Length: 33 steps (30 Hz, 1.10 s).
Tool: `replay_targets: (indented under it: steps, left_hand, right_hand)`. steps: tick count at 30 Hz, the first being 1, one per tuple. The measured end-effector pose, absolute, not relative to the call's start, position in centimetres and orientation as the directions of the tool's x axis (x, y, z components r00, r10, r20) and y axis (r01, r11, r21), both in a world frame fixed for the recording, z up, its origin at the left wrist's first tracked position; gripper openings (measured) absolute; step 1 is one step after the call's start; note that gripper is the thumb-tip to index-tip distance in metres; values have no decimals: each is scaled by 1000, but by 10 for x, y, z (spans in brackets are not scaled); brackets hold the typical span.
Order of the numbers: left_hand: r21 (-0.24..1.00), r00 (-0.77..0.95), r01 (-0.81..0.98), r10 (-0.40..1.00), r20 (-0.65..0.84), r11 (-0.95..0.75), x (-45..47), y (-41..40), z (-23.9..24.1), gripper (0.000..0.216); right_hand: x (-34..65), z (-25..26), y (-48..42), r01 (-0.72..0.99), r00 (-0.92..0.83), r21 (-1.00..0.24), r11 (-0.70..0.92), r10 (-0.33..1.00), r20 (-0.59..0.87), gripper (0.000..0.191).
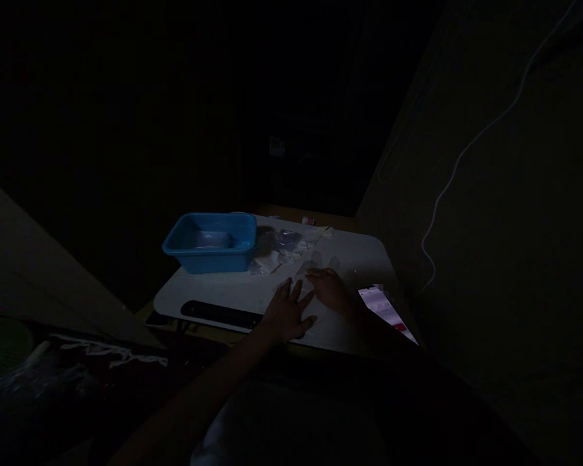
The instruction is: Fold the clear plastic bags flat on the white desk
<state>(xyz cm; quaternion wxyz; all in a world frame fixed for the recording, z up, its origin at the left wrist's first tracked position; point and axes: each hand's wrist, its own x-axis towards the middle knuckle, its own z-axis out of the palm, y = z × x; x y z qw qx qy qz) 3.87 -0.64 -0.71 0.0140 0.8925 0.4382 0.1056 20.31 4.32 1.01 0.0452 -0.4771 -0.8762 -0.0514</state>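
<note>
The scene is very dim. My left hand (287, 314) lies over the white tabletop (243, 288) with its fingers spread and nothing seen in them. Close beside it, my right hand (328, 289) is low over the same surface, its fingers stretched toward the left; shadow hides its thumb. Just beyond the fingertips are dark shadows and what may be thin clear plastic. Crumpled clear plastic bags (287, 241) and a whitish packet (268, 262) lie farther back, next to a blue plastic basin (216, 262). Something pale and flat sits inside the basin.
A lit phone (386, 310) rests at the table's right side. A long black slot or bar (221, 314) runs along the front left edge. Behind the bags is a small white and red item (308, 221). A white cable (454, 168) hangs along the right wall.
</note>
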Motion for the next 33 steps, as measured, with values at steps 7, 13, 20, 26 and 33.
replay_targets:
  steps: [7, 13, 20, 26, 33]
  left_hand:
    - [122, 599, 772, 778, 189, -624, 39, -9, -7, 61]
    - [117, 619, 759, 766, 173, -640, 39, -9, -8, 61]
    - [122, 613, 750, 752, 243, -650, 38, -9, -12, 59]
    - [165, 583, 740, 744, 326, -652, 39, -6, -13, 47]
    - [246, 677, 597, 645, 356, -763, 23, -6, 1, 41]
  right_hand:
    - [185, 17, 64, 827, -560, 122, 549, 822, 101, 38]
    - [174, 20, 81, 870, -486, 155, 468, 868, 106, 37]
    - [187, 28, 76, 907, -420, 112, 406, 889, 181, 39]
    - [228, 13, 28, 927, -361, -5, 376, 893, 269, 41]
    - [251, -12, -45, 840, -438, -143, 523, 810, 389, 35]
